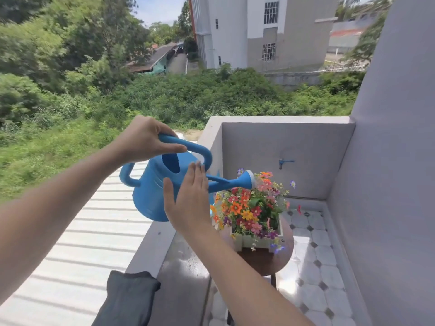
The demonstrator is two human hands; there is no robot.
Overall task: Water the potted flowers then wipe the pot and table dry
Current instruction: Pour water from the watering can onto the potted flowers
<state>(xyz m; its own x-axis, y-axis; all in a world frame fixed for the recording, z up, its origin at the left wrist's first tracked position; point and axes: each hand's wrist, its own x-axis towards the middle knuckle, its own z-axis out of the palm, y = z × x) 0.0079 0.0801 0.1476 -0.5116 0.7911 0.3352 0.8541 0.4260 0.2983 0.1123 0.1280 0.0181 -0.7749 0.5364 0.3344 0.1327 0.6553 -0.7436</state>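
A blue watering can (pixel 150 196) hangs tilted over the balcony wall. Its spout rose (pixel 247 179) points right, just above the colourful flowers (pixel 249 208). My left hand (pixel 143 140) grips the can's top handle. My right hand (pixel 188 198) lies flat, fingers straight, against the side of the can's body. The flowers stand in a white pot (pixel 255 242) on a small round dark wooden table (pixel 266 261). No stream of water is visible at the spout.
A dark grey cloth (pixel 127 300) hangs over the balcony wall ledge (pixel 150 243) at the lower left. A blue tap (pixel 283 161) sticks out of the back wall. The floor is tiled (pixel 313 267); grey walls close in the right side and back.
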